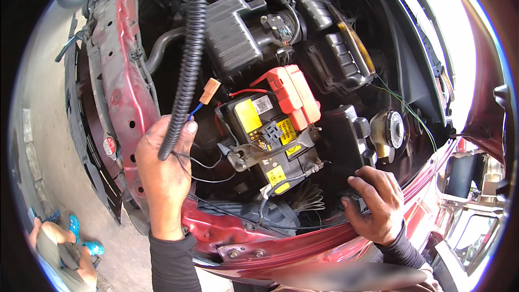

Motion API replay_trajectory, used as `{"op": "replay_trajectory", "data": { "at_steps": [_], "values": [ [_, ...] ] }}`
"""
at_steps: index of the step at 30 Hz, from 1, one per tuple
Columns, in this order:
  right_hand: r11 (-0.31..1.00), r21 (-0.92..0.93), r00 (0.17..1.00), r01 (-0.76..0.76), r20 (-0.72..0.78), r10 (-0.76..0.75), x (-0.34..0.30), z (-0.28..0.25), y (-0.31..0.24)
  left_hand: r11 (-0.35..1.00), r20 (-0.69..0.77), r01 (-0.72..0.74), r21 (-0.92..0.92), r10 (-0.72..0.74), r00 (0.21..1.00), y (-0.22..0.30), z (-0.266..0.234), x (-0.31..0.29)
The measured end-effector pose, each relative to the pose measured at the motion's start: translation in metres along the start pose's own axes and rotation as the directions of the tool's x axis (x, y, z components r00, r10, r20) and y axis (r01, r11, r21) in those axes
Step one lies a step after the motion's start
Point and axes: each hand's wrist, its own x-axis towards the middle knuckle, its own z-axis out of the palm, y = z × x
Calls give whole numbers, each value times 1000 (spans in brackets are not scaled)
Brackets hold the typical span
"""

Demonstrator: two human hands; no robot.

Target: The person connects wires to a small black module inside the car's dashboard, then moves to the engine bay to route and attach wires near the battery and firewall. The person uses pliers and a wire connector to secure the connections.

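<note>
My left hand [166, 176] is closed, with thumb and finger pinching a blue wire [195, 110] that ends in a tan plug connector [210, 91]. A black corrugated wire conduit [190, 43] comes down from the top edge, and its lower end lies over this hand. Thin black wires [208, 180] loop from the hand toward the car battery [273, 135]. My right hand [378, 203] rests at the red fender's inner edge, its fingers curled around a small dark thing that I cannot make out. The battery has a red terminal cover [294, 94] and a metal hold-down bracket [275, 148].
A black air filter box [230, 32] stands beyond the battery, and a black fuse box lid [343, 62] sits to its right. A round-capped reservoir [392, 128] is near the right fender. Thin green wires [413, 111] trail over that side. A person in blue clogs [93, 248] sits at lower left.
</note>
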Motion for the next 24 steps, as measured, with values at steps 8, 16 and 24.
{"op": "replay_trajectory", "data": {
  "at_steps": [8,16,24],
  "values": [
    [997,70,999,-27,-39,30,-8,1,10,961,2,-76,268,78,997,-4,-1,0],
    [989,93,990,-115,-66,121,-11,1,12,915,4,-84,394,90,996,-5,1,0],
    [953,200,972,-226,-20,235,-9,-6,13,855,-18,-70,514,92,996,-8,-6,0]
  ]
}}
